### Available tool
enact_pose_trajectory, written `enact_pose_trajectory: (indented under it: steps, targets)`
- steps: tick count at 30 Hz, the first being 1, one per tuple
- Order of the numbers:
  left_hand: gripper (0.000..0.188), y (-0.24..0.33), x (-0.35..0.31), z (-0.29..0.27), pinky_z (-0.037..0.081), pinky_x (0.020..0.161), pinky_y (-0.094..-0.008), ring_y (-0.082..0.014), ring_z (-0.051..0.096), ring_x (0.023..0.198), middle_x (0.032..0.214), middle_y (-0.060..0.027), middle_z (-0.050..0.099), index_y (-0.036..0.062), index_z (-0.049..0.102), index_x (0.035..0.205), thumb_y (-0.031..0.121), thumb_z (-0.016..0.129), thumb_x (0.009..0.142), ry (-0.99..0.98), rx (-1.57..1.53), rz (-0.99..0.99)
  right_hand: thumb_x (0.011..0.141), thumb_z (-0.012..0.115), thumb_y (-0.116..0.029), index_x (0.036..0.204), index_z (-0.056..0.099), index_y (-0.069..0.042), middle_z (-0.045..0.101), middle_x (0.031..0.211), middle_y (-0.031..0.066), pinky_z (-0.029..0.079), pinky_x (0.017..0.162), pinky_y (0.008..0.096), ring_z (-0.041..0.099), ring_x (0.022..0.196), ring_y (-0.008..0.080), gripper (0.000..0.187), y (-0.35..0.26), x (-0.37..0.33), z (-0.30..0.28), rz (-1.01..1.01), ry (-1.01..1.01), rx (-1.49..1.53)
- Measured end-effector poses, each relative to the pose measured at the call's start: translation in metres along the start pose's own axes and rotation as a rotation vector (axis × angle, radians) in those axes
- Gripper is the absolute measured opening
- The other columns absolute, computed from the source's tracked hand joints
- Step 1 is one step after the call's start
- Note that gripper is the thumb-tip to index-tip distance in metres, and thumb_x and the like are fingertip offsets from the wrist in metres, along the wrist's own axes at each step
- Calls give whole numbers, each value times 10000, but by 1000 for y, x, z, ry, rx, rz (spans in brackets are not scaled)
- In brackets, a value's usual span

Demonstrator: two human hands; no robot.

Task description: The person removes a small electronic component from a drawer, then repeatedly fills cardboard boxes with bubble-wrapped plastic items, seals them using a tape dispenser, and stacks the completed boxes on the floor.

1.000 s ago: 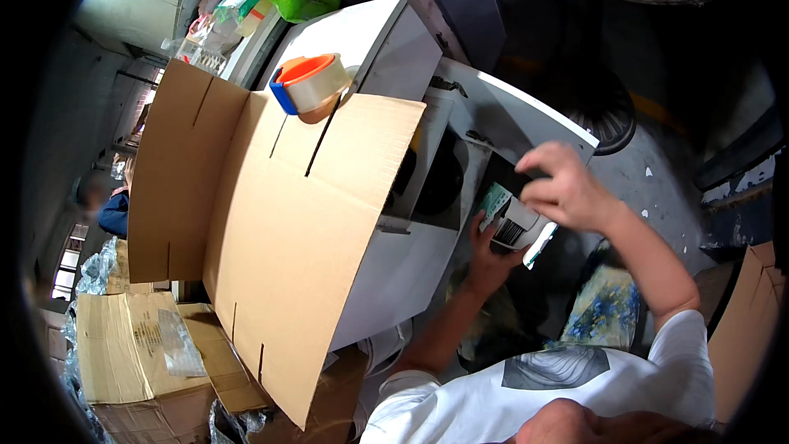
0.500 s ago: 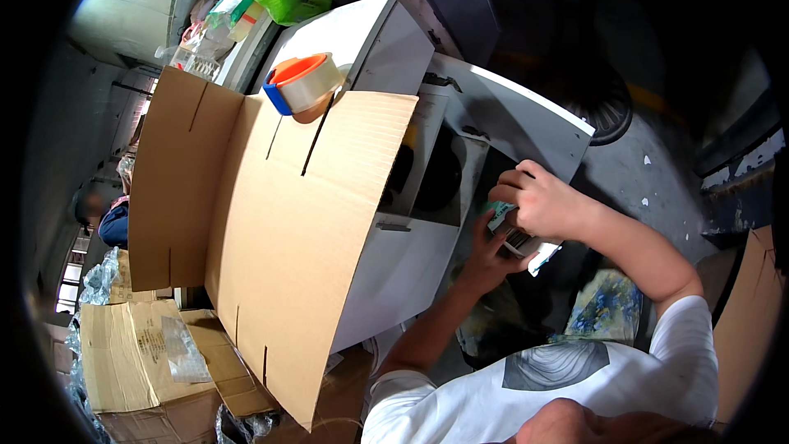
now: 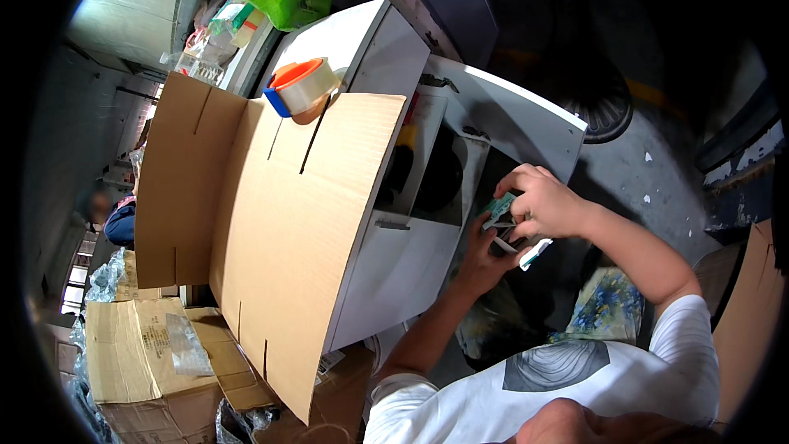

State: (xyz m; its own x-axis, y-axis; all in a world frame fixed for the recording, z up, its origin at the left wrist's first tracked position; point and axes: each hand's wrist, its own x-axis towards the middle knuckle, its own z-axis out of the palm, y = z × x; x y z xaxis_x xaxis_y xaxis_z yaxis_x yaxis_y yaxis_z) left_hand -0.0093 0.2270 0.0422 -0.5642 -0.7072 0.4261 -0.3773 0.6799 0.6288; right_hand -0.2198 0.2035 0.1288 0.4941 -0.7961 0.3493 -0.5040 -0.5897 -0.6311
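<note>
Both my hands are at a small green-and-white carton [image 3: 499, 210], held low beside the cabinet. My left hand [image 3: 483, 265] grips it from below, fingers and thumb wrapped round its sides. From above, my right hand [image 3: 538, 204] bends its fingers over the green end, thumb and fingertips at the opening. A white flap [image 3: 535, 255] sticks out near my left thumb. What lies inside the carton is mostly hidden by my fingers.
A large brown cardboard box [image 3: 288, 222] lies left of my hands, with a roll of clear tape in an orange-and-blue holder [image 3: 308, 86] at its far end. The white cabinet [image 3: 386, 271] has its door [image 3: 526, 107] open. More cartons [image 3: 148, 353] stand at the left.
My right hand's fingers have shifted at the carton's opening, and more of its green end shows. The carton has tilted slightly. The view has moved a little.
</note>
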Motion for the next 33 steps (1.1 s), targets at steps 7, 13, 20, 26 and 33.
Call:
enact_pose_trajectory:
  steps: [7,13,20,26,33]
  targets:
    - [526,-15,-7,-1,332,1027,-451,-424,313,1249,1398,-229,120,70,499,1238,18,652,737,-36,250,164,757,661,-126,756,664,-4,607,953,92,453,802,314,584,890,239,122,23,-2,-20,192,262,441]
    - [688,-45,25,-5,358,981,-438,-409,369,1215,1379,-258,206,0,272,1351,-14,599,745,314,126,-218,730,670,-21,721,567,-1,588,832,102,461,729,314,592,805,237,106,34,4,-55,94,827,60]
    - [880,-114,62,-8,390,956,-377,-302,423,1156,1282,-237,363,14,45,1363,-76,631,712,495,-135,-337,774,631,-51,750,557,11,582,807,116,457,659,317,585,724,253,99,82,25,-49,218,819,-9]
    - [772,-200,96,-42,348,1015,-444,-403,427,1208,1334,-272,387,-17,238,1389,163,665,772,612,211,-394,781,638,-161,747,558,-35,580,806,98,441,620,370,587,737,279,153,80,29,-41,388,675,-59]
    - [715,-249,161,-62,336,1029,-449,-389,423,1211,1341,-266,387,-36,286,1370,164,643,783,387,675,-702,761,642,-141,717,559,-39,566,833,102,453,700,402,572,825,297,138,84,19,-40,346,645,-168]
